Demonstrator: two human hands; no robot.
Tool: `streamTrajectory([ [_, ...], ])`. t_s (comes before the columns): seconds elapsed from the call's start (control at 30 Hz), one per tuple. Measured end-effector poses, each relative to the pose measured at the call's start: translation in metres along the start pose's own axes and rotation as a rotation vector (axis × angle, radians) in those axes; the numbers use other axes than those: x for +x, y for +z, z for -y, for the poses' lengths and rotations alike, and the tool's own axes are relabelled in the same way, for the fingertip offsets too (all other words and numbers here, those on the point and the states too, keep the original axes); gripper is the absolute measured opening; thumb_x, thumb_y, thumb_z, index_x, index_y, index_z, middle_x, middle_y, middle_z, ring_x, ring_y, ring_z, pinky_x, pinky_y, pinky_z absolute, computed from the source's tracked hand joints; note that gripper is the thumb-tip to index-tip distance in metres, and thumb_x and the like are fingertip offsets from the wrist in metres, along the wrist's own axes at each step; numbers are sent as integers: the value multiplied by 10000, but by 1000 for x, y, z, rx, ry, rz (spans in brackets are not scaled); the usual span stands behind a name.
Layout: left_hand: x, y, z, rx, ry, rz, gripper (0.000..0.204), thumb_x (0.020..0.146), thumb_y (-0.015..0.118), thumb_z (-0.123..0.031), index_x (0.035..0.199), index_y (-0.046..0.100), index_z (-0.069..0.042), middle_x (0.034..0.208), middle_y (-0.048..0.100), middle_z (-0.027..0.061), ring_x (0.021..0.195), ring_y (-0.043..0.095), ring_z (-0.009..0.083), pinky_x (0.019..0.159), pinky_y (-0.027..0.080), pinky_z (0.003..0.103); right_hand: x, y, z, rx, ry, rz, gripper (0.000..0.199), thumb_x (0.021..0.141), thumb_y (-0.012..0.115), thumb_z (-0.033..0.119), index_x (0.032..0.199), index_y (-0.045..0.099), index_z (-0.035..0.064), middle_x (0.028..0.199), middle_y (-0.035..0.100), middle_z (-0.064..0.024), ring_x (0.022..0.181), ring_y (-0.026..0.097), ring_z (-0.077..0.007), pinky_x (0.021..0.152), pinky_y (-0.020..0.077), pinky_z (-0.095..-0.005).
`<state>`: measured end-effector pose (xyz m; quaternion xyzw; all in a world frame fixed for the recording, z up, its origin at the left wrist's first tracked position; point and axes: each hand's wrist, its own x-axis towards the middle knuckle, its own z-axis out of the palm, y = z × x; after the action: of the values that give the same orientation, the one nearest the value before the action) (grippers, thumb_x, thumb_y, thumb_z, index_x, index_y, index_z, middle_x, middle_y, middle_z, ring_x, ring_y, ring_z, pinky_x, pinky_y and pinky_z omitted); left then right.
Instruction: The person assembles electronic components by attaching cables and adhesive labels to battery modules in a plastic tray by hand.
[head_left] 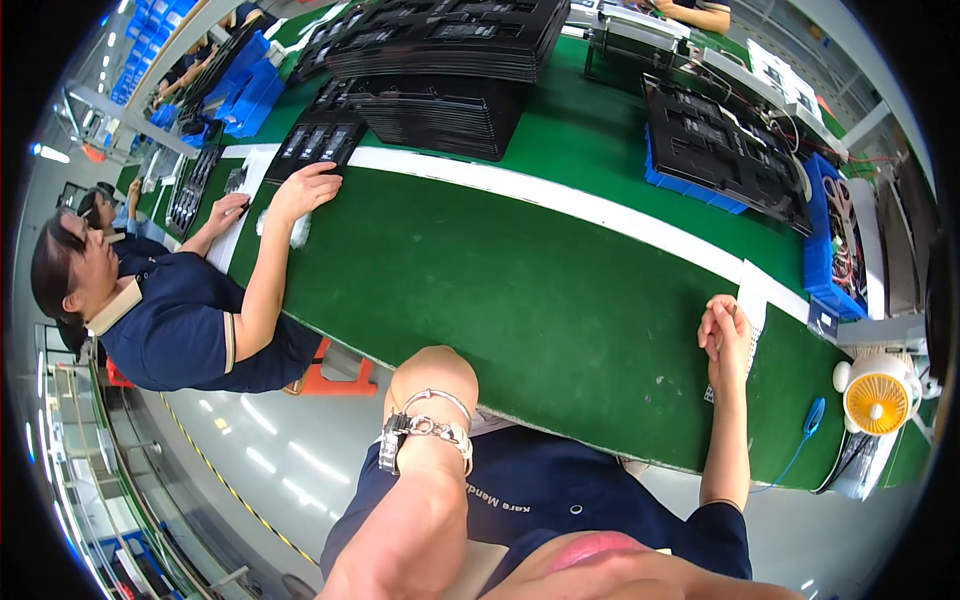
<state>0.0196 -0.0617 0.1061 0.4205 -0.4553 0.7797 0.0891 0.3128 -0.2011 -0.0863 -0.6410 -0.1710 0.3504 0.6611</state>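
head view: right hand [727, 335] is showing curled fingers, left hand [437, 374] hiding its own; any grip, cannot tell. black trays [450, 115] are seemingly awaiting work.

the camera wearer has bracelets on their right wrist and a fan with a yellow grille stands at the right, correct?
Not quite: the head view shows the bracelets on the left wrist, below the left hand. The fan with a yellow grille does stand at the right.
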Motion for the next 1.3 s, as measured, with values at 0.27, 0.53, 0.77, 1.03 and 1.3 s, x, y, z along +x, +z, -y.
streamTrajectory([
  [0.27,-1,11,1,57,-40,0,174,883,500,42,1050,545,23,1074,523,65,1084,513,163,940,467,326,-7,1,7,17,2,25,142,986,510,190,943,555,62,630,508,0,445,440,-49,335,186,-174],
  [0.53,-3,16,7,-46,-35,-25,200,866,513,66,1056,543,12,1076,537,50,1085,523,153,948,471,324,-11,4,11,4,-8,20,154,981,517,196,928,554,56,622,502,0,445,439,-54,340,190,-180],
  [0.77,0,16,-4,-147,-200,-14,275,859,515,78,1123,537,6,1127,538,52,1130,514,163,949,471,325,-12,6,7,-4,16,52,134,968,516,176,919,565,62,634,529,-8,442,451,-60,352,193,-174],
  [1.03,3,9,-15,-675,-290,63,358,925,450,58,1254,485,-81,1039,475,17,932,492,112,1059,434,324,-17,15,7,-37,50,80,130,959,518,168,907,569,60,611,520,-4,444,444,-62,361,191,-184],
  [1.3,-6,12,-6,-81,-154,72,266,964,467,-70,1187,527,62,1244,537,99,1200,484,205,968,476,318,-17,16,7,-79,55,79,145,973,504,179,910,550,56,610,496,-5,433,413,-59,355,201,-180],
])
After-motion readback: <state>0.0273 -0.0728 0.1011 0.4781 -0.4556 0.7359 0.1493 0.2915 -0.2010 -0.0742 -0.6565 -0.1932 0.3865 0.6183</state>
